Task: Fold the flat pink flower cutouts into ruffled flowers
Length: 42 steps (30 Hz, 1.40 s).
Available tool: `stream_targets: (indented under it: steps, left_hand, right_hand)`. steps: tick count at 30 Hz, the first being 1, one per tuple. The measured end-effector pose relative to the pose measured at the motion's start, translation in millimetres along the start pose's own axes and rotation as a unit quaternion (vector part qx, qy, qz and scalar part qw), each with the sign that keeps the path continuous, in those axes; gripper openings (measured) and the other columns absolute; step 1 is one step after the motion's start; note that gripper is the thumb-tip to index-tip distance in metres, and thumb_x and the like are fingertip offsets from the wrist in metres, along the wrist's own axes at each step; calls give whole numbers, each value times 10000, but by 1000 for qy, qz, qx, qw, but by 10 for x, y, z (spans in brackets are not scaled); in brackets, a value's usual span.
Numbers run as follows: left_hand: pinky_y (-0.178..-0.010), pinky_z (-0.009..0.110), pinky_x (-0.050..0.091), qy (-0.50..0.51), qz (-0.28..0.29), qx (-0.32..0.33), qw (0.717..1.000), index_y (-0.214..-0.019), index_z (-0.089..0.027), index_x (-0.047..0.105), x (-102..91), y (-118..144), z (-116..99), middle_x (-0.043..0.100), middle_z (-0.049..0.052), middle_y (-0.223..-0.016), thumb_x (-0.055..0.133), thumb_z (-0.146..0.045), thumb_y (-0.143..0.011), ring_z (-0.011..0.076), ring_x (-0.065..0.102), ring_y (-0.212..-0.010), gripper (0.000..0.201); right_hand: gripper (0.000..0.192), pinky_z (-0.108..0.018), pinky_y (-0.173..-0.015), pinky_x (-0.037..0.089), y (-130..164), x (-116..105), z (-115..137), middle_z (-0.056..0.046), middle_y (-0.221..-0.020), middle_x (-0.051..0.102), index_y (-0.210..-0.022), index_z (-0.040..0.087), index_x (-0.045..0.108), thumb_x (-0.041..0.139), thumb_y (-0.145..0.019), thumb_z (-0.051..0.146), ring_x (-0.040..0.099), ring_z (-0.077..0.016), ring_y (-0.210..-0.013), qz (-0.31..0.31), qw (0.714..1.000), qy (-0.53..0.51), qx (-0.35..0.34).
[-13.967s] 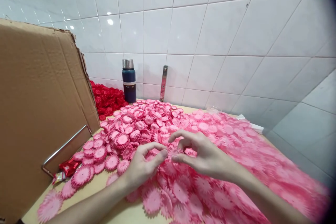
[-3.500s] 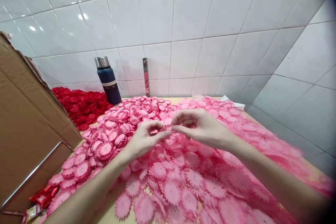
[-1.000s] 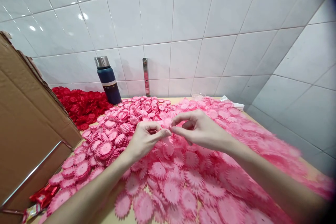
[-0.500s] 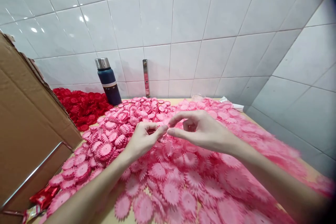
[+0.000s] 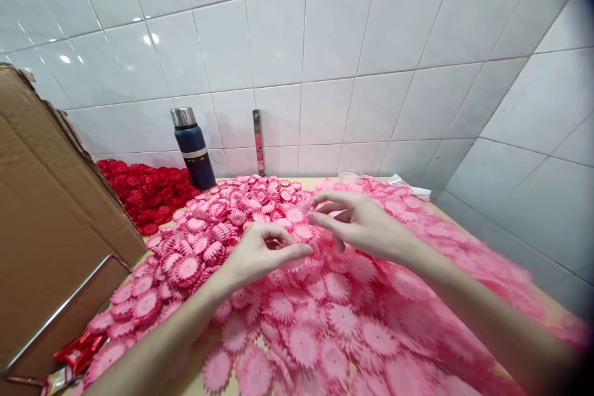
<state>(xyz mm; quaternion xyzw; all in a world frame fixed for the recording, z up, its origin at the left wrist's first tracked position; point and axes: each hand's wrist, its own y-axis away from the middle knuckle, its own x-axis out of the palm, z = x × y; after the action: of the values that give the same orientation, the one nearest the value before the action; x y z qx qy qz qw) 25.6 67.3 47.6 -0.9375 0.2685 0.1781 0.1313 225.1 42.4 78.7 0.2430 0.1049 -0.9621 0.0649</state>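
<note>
My left hand [image 5: 266, 252] is over the middle of a spread of pink, notched-edge fabric discs [image 5: 304, 341]. Its thumb stretches out to the right, apart from the curled fingers, and I see nothing between them. A little higher and to the right, my right hand [image 5: 355, 219] has its thumb and index finger brought together at the tips. A thin, pale pink disc [image 5: 306, 206] shows at those fingertips, partly blurred and partly covered. Left of my left hand, thicker layered pink discs [image 5: 187, 267] with darker edges lie heaped.
A dark blue bottle [image 5: 196, 158] stands against the tiled wall, beside a pile of red discs [image 5: 151, 192]. A cardboard box [image 5: 51, 210] blocks the left side. A red wrapper [image 5: 78, 351] lies at lower left. A metal strip [image 5: 258, 142] is upright at the wall.
My hands were touching at the fingertips and have come apart. The right hand has moved slightly right with the pink disc; the left thumb and fingers have spread.
</note>
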Motion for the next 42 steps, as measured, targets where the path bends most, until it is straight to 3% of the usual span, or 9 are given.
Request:
stream_targets:
  steps: [3, 9, 14, 20, 23, 29, 34, 37, 42]
  left_hand:
    - [-617, 248, 406, 5, 16, 9, 1000, -759, -128, 709, -8, -11, 14, 646, 41, -713, 671, -433, -785, 132, 540, -653, 308]
    - [-622, 239, 409, 61, -3, 10, 998, -794, -123, 677, 10, -30, 35, 611, 23, -723, 632, -400, -828, 122, 533, -656, 283]
    - [-573, 215, 366, 66, -27, 13, 997, -685, -113, 615, 26, -22, 21, 538, -4, -644, 634, -400, -825, 99, 483, -603, 320]
    - [-470, 218, 203, 25, -45, 15, 999, -516, -137, 435, 16, -8, 26, 319, -56, -515, 558, -492, -851, 55, 283, -478, 503]
    - [-469, 218, 219, 30, -32, 6, 999, -521, -128, 481, 20, -2, 16, 357, -49, -508, 591, -510, -818, 59, 310, -476, 496]
    - [-549, 239, 368, -7, -2, 25, 1000, -557, -121, 618, 23, 15, -44, 546, 6, -559, 657, -416, -798, 103, 475, -550, 383]
    - [-720, 278, 473, -21, -33, 49, 998, -798, -148, 726, 13, 2, -45, 706, 68, -853, 754, -386, -719, 180, 630, -803, 252]
    - [-706, 275, 485, -3, -56, 29, 998, -867, -144, 711, 15, -5, -35, 713, 81, -909, 736, -406, -736, 187, 642, -825, 294]
    - [-731, 280, 481, 33, -11, 30, 999, -880, -130, 699, 42, 12, -61, 710, 80, -895, 712, -357, -770, 173, 626, -809, 253]
  right_hand:
    - [239, -231, -438, 436, 11, 6, 2, -40, -886, 691, -939, 212, 664, 610, -840, 423, 553, -95, -498, 40, 999, 22, -22]
    - [230, -235, -471, 412, 42, 116, 13, -47, -943, 689, -933, 208, 704, 633, -835, 404, 516, -85, -534, 45, 992, 66, -95]
    - [281, -224, -458, 406, 63, 114, 34, -41, -975, 672, -1027, 204, 648, 643, -827, 401, 491, -71, -520, 30, 992, 74, -94]
    - [185, -219, -466, 372, 94, 108, 110, -18, -892, 689, -948, 223, 703, 633, -834, 351, 484, -63, -505, 54, 990, 90, -95]
    - [209, -231, -458, 364, 81, 114, 93, -27, -813, 688, -892, 203, 723, 590, -857, 361, 488, -78, -493, 66, 990, 91, -89]
    - [254, -304, -551, 424, -3, -8, -18, -67, -814, 679, -845, 173, 687, 580, -839, 403, 546, -151, -566, -61, 979, 177, -80]
    - [419, -312, -643, 462, 22, -26, 9, -53, -942, 623, -1225, 245, 486, 489, -889, 496, 585, -195, -760, -7, 997, 78, -10]
    - [286, -314, -751, 458, 48, 33, 14, -37, -982, 561, -1202, 275, 442, 417, -923, 333, 561, -195, -899, 24, 999, -24, 9]
    - [389, -275, -695, 481, 72, 135, -14, -32, -1077, 470, -1174, 285, 364, 482, -832, 144, 539, -152, -868, 71, 990, -118, 20]
